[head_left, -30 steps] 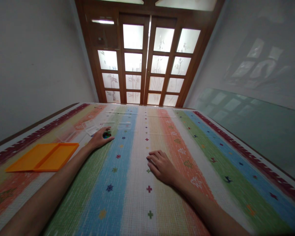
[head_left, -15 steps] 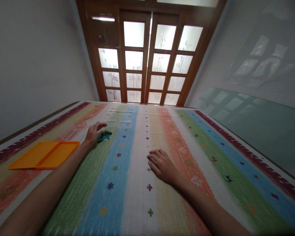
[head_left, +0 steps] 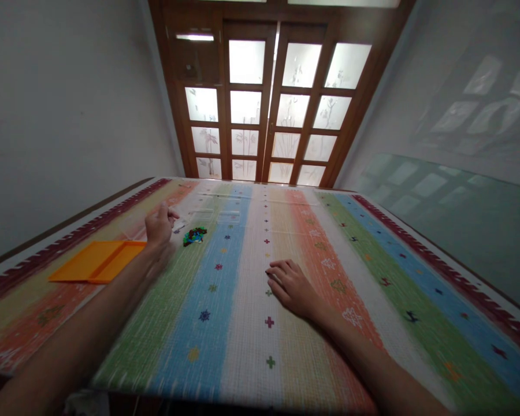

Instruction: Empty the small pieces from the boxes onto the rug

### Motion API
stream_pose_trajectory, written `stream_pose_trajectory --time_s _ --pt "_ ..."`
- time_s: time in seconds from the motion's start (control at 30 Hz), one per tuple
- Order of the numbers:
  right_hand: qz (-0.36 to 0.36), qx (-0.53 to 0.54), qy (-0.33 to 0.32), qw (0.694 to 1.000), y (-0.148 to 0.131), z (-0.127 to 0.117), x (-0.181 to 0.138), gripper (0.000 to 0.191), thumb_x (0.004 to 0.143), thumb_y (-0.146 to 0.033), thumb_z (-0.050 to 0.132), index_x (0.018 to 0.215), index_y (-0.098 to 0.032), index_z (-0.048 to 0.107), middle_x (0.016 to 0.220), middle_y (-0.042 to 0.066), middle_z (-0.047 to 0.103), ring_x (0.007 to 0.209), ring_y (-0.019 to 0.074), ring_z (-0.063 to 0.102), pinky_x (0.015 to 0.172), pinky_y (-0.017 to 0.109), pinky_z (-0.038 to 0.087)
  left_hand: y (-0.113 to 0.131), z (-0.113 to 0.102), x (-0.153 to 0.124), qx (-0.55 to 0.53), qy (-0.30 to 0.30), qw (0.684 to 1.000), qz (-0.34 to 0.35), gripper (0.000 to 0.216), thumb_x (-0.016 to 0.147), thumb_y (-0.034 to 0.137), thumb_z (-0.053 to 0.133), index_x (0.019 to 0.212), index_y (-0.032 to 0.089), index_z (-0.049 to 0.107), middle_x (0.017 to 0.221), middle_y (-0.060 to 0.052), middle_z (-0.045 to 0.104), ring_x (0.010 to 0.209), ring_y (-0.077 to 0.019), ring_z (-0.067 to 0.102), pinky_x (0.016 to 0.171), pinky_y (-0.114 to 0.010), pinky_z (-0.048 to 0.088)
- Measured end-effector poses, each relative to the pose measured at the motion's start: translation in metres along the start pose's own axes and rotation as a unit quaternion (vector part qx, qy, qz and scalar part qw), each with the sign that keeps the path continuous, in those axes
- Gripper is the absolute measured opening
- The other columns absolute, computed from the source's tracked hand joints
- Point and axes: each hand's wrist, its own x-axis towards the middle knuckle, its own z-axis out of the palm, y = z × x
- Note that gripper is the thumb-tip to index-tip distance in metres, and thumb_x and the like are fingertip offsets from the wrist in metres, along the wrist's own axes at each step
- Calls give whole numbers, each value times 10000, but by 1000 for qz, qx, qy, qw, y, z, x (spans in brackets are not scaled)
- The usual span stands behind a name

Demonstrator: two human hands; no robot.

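Note:
My left hand is lifted a little over the striped cloth, fingers curled in a pinch on something small and pale that I cannot make out. Just right of it lies a small heap of coloured bits, green, blue and dark. A clear plastic tray with shallow compartments lies beyond the heap. My right hand rests palm down on the cloth near the middle, fingers slightly bent and apart, holding nothing.
An orange flat tray lies at the left on the striped tablecloth. The table's near edge shows at the bottom. A wooden glazed door stands behind, a wall at the left, a glass pane at the right.
My left hand has come off the heap of coloured bits, moved left and closed into a pinch. The heap now lies uncovered. The right hand stays put; the view shifted back slightly.

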Motion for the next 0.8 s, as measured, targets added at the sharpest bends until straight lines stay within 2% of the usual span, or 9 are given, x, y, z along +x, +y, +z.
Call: stream_pose_trajectory --time_s 0.1,0.2,0.27,0.37,0.47,0.57,0.8 --pt "6 9 -3 1000 2 0 0 208 997 -235 493 1094 -176 667 1126 129 678 1061 269 585 918 442 463 18 3 -17 10 -63 998 30 486 938 603 426 693 238 632 444 23 406 425 -169 425 482 -318 400" --pt "12 33 -5 999 6 -2 0 210 996 -245 502 1105 -186 672 1137 119 677 1080 257 586 944 439 465 33 10 -40 29 -174 982 65 406 939 545 452 983 214 683 538 19 538 454 -169 490 513 -312 441" --pt "11 55 -7 998 8 -3 0 219 998 -248 498 1107 -183 676 1142 116 676 1092 247 585 967 435 466 41 16 -56 56 -248 961 107 390 946 496 454 1091 215 683 663 -12 636 572 -192 599 636 -344 515" --pt "7 71 -3 997 9 -8 0 236 1003 -245 476 1090 -176 684 1139 114 678 1093 235 585 975 427 472 46 26 -79 105 -324 914 218 297 923 436 528 1000 242 740 932 -81 727 906 -261 674 880 -423 530" --pt "11 65 0 998 8 -15 0 243 1006 -252 466 1069 -179 690 1137 112 678 1104 237 584 975 434 478 43 33 -96 110 -360 871 317 263 950 348 517 1043 254 745 1009 -98 723 1019 -268 645 954 -459 515" --pt "25 55 1 998 7 -22 0 241 1006 -253 471 1070 -176 690 1150 116 675 1118 240 582 984 443 477 36 36 -108 118 -379 837 377 275 977 275 501 1169 239 696 1130 -95 704 1114 -256 618 1000 -470 514" --pt "-15 30 -28 999 5 -32 -4 241 1017 -247 440 1076 -184 666 1107 101 686 1118 237 580 985 439 473 14 37 -129 155 -428 795 400 539 928 297 612 1448 231 485 1408 -113 597 1328 -286 529 1115 -506 472"
